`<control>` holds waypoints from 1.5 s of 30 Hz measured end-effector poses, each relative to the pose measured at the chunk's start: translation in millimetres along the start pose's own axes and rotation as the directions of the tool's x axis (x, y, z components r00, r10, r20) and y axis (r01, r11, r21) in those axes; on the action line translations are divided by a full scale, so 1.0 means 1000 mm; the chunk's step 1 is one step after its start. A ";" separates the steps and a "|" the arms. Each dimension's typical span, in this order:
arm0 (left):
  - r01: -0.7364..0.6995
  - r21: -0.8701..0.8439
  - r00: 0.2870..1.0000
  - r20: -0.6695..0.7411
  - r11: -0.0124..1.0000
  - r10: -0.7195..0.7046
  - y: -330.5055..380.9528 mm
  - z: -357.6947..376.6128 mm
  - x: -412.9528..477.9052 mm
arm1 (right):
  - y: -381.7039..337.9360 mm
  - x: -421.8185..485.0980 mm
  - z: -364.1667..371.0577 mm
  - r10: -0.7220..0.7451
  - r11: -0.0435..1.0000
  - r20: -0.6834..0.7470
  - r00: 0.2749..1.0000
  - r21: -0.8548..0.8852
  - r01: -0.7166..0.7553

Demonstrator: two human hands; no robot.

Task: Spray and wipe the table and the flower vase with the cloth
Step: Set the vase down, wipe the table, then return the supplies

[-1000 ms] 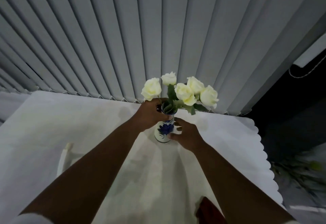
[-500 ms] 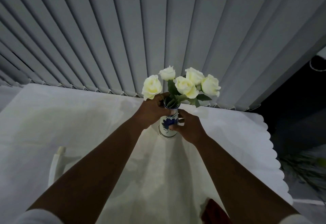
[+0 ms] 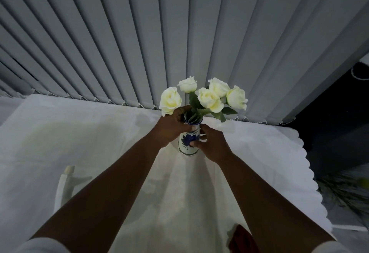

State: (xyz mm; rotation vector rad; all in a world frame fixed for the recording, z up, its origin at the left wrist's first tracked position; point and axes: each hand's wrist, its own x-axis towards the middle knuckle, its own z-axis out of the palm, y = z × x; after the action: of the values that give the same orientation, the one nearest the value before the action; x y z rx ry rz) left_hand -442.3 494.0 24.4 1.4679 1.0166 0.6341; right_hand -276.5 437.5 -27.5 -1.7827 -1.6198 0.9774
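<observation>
Vase point(image 3: 189, 145), likely fragile ceramic and top-heavy: your left hand point(image 3: 170, 128) clasps its neck, right hand point(image 3: 211, 145) its body.

vase point(image 3: 188, 143): white ceramic with blue flower painting, upright on the table near its far edge, gripped at neck and body.
table point(image 3: 79, 133): covered in a white cloth with a scalloped right edge.
cloth point(image 3: 242, 239): dark red, lying at the near edge, partly hidden by the forearm.
spray bottle point(image 3: 64, 185): white, lying at left.
</observation>
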 end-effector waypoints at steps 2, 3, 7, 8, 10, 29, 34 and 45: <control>-0.011 0.012 1.000 -0.015 1.000 0.011 -0.002 0.001 0.000 | 0.002 -0.001 0.001 -0.002 1.000 -0.002 1.000 0.004 0.002; -0.010 0.013 1.000 -0.021 1.000 0.010 -0.003 0.002 0.000 | 0.002 -0.002 0.001 -0.003 1.000 -0.005 1.000 0.004 0.003; -0.019 0.086 1.000 -0.020 0.996 0.021 -0.003 0.003 0.000 | 0.005 -0.003 0.003 0.004 1.000 -0.010 1.000 -0.025 -0.004; -0.017 0.102 0.999 -0.026 0.995 0.020 -0.003 0.002 0.000 | 0.005 -0.004 0.004 0.013 0.999 -0.015 1.000 -0.033 -0.013; 0.003 0.101 0.999 -0.047 0.995 0.002 -0.006 0.002 -0.002 | 0.006 -0.007 0.005 0.043 0.998 -0.024 0.999 -0.037 -0.044; -0.018 0.041 0.919 -0.392 0.999 0.033 -0.006 0.003 -0.208 | 0.004 -0.128 -0.013 0.025 0.999 -0.216 0.976 0.046 -0.016; -0.077 0.257 0.579 -0.775 0.963 0.253 -0.028 -0.041 -0.296 | 0.040 -0.212 -0.004 0.026 0.997 -0.209 0.977 -0.062 -0.039; 0.311 0.233 0.777 -0.620 0.921 -0.105 -0.096 -0.094 -0.294 | 0.102 -0.319 0.026 0.088 0.658 -0.052 0.995 -0.747 -0.098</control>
State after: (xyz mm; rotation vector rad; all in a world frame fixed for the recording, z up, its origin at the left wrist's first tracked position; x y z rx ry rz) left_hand -683.4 280.2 -3.8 1.4243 1.8361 0.8177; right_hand -241.3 106.7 -73.0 -2.4034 -2.1316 0.3015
